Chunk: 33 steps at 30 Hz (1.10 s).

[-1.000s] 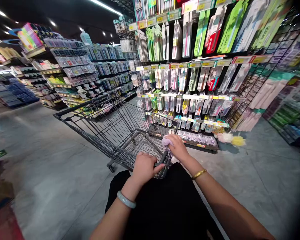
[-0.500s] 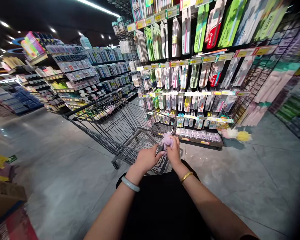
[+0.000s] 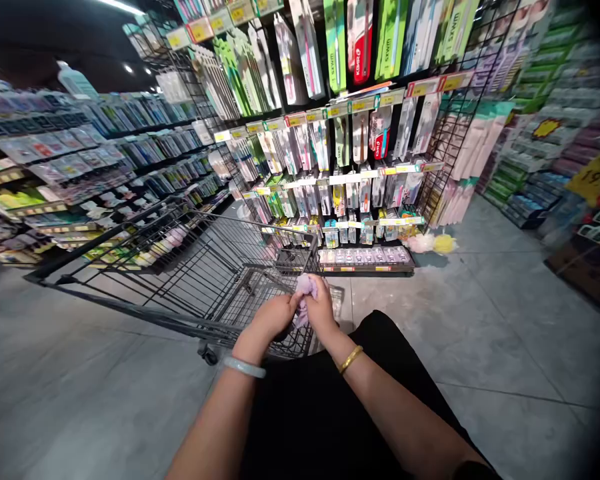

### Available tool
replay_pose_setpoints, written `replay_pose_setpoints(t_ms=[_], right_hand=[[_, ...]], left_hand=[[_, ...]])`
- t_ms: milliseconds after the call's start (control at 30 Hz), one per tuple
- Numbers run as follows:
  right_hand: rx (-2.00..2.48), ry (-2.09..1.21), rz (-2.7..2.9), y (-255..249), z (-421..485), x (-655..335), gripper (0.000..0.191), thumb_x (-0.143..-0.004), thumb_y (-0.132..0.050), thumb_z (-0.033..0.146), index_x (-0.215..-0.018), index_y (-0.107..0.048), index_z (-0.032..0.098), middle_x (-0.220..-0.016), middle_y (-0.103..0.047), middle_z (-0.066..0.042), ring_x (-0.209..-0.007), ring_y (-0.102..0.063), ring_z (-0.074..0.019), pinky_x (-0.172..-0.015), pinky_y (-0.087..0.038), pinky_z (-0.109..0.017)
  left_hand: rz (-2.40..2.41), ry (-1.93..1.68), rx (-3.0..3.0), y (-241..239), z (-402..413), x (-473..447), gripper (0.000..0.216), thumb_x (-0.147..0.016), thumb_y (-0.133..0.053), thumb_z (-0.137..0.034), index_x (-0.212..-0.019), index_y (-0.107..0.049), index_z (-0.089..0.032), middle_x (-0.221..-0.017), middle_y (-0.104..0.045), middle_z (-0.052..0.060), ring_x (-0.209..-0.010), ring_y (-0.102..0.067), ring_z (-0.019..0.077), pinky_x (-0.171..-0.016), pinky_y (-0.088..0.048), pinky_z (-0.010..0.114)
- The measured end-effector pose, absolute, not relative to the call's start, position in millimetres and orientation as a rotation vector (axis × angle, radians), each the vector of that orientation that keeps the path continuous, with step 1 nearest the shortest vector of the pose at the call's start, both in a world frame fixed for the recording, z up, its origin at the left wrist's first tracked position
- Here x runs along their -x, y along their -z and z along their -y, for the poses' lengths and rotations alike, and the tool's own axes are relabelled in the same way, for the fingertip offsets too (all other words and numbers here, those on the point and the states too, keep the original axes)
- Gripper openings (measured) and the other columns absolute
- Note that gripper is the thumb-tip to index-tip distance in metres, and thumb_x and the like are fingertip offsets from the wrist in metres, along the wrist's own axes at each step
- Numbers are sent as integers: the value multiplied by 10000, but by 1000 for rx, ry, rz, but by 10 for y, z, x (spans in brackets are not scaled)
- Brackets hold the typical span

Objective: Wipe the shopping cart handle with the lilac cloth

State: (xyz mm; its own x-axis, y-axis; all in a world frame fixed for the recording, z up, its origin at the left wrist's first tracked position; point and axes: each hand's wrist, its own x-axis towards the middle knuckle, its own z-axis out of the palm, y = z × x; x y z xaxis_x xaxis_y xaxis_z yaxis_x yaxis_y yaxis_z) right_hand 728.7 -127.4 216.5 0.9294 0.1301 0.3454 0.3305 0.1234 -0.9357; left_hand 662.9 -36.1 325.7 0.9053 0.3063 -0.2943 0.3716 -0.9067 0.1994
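A soft, crumpled lilac bundle (image 3: 307, 285) is in my hands, above the near end of a grey wire shopping cart (image 3: 220, 293). It looks like a bath puff, but its exact kind is hard to make out. My right hand (image 3: 321, 313) wraps round it from the right, fingers curled. From the left, my left hand (image 3: 276, 315) presses thumb and fingers against its lower part; some of those fingers are hidden. The visible part of the cart's basket shows bare wire mesh.
Straight ahead stands a rack of packaged toothbrushes (image 3: 307, 147), with boxed goods on its low base (image 3: 365, 257). Pale and yellow puffs (image 3: 444, 243) hang at its right foot. More stocked shelves (image 3: 150, 147) line the left. A grey floor (image 3: 490, 320) spreads to the right.
My view has turned right, so cart and rack sit further left. Both hands stay on the lilac bundle, my left hand now closer in against it.
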Motion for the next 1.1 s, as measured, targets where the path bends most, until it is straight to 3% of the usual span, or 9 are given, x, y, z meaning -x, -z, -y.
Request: replay_pose_setpoints(t_ms=[233, 333, 433, 533, 700, 767, 867, 967, 1100], right_hand=[[1518, 149, 176, -1493, 1172, -7363, 543, -649, -412, 28, -1119, -602, 223, -1087, -595, -61, -1069, -559, -202, -990, -450, -406], [1427, 182, 256, -1806, 1141, -7413, 537, -673, -430, 30, -1141, -598, 233, -1128, -585, -57, -1092, -556, -190, -985, -453, -368], [1416, 264, 429, -2048, 1146, -7518, 577, -685, -440, 19, -1188, -586, 261, -1212, -556, -54, -1173, -520, -190, -1046, -415, -372], [1501, 269, 405, -1824, 1146, -7608, 533, -714, -430, 27, -1167, -600, 253, -1178, -566, -70, -1140, -543, -199, -1020, -445, -389], [1516, 133, 192, -1586, 1126, -7714, 471, -753, -426, 48, -1153, -596, 230, -1093, -615, -75, -1059, -590, -210, -963, -492, -406], [1442, 181, 236, -1813, 1138, -7771, 503, -765, -463, 64, -1225, -554, 247, -1198, -586, -73, -1141, -558, -200, -1023, -461, -392], [1489, 288, 343, -2046, 1164, -7849, 578, -742, -485, 45, -1268, -545, 278, -1287, -514, -70, -1232, -493, -205, -1096, -403, -396], [1634, 223, 365, -1806, 1151, -7871, 616, -681, -466, 4, -1220, -597, 271, -1258, -513, -83, -1208, -513, -225, -1084, -419, -420], [1634, 71, 170, -1469, 1089, -7892, 559, -678, -442, 14, -1158, -627, 235, -1099, -597, -79, -1078, -597, -229, -1000, -483, -463]], left_hand=[[-565, 435, -2823, -3249, 345, -6697, 695, -929, -116, -663, -907, -640, -207, -774, -716, 98, -818, -668, 255, -699, -452, 327], [-588, 434, -2993, -3306, 385, -6735, 619, -952, -152, -605, -996, -621, -202, -863, -720, 123, -831, -678, 270, -690, -458, 339], [-541, 381, -3081, -3339, 408, -6869, 552, -972, -179, -537, -1226, -527, -192, -888, -719, 128, -820, -689, 274, -675, -461, 333], [-511, 409, -3047, -3320, 373, -7113, 555, -975, -199, -505, -1364, -415, -173, -968, -720, 154, -873, -696, 282, -699, -470, 335], [-565, 542, -2963, -3307, 241, -7635, 692, -937, -221, -605, -1476, -305, -179, -1174, -672, 205, -1047, -656, 336, -818, -471, 412], [-600, 495, -2953, -3316, 202, -7825, 670, -939, -211, -600, -1463, -338, -202, -1207, -662, 192, -1077, -647, 324, -843, -466, 408], [-606, 384, -2927, -3284, 165, -8026, 615, -951, -160, -579, -1297, -521, -220, -1174, -683, 150, -1070, -650, 295, -828, -470, 371], [-588, 342, -2899, -3186, 133, -8107, 647, -950, -112, -592, -1101, -605, -203, -1086, -708, 143, -1000, -670, 285, -774, -475, 352], [-547, 374, -2856, -3069, 88, -8109, 621, -953, -137, -591, -1071, -593, -185, -1033, -716, 146, -902, -684, 267, -710, -469, 332]])
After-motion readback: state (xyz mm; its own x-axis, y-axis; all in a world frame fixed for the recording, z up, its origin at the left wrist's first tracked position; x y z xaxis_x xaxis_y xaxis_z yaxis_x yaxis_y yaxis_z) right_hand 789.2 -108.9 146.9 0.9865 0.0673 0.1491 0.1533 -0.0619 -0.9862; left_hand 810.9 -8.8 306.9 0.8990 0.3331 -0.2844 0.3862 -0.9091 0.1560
